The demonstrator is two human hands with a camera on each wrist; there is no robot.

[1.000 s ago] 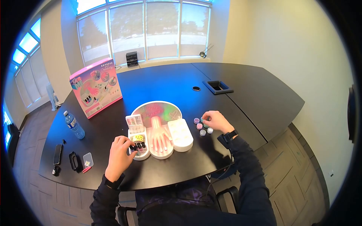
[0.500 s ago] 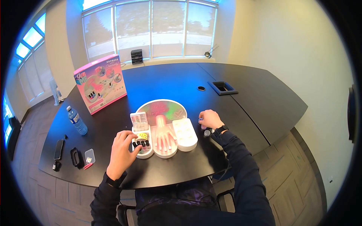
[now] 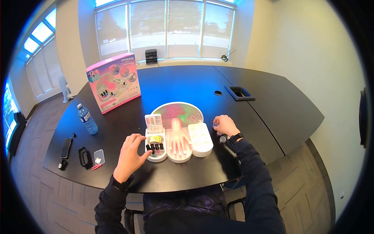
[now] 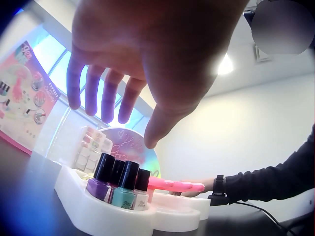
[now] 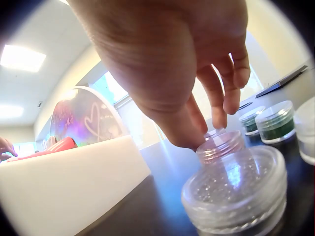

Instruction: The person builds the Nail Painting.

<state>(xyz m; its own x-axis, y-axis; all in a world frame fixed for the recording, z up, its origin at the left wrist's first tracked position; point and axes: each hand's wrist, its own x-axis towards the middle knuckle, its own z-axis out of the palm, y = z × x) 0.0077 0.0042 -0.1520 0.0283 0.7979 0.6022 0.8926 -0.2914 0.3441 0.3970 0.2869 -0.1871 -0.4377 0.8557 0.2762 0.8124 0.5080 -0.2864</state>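
My left hand [image 3: 131, 156] hovers with loosely bent, spread fingers above several nail polish bottles [image 4: 128, 182] with black caps. They stand in the left tray of a white nail station [image 3: 180, 158], holding nothing of them in my fingers. Pink and lifelike, a model hand [image 3: 179, 140] lies in the station's middle. On the table to its right, my right hand [image 3: 226, 125] pinches a small purple-lidded jar [image 3: 215, 125] between thumb and fingertips. A pink jar [image 5: 222, 146] and a silver glitter jar [image 5: 234, 189] stand nearer the wrist, partly hiding that grip. Green jars [image 5: 274, 123] sit beside them.
A pink box [image 3: 115, 84] stands at the back left, with a water bottle [image 3: 87, 119] in front of it. A phone [image 3: 66, 148], a black band [image 3: 83, 156] and a small clear case [image 3: 99, 156] lie at the left. A cable box [image 3: 239, 93] is set in the table.
My left hand has drawn back from the polish bottles, its fingers loosening. My right hand has shifted left from the farther jars to the purple-lidded one. The head view has turned left.
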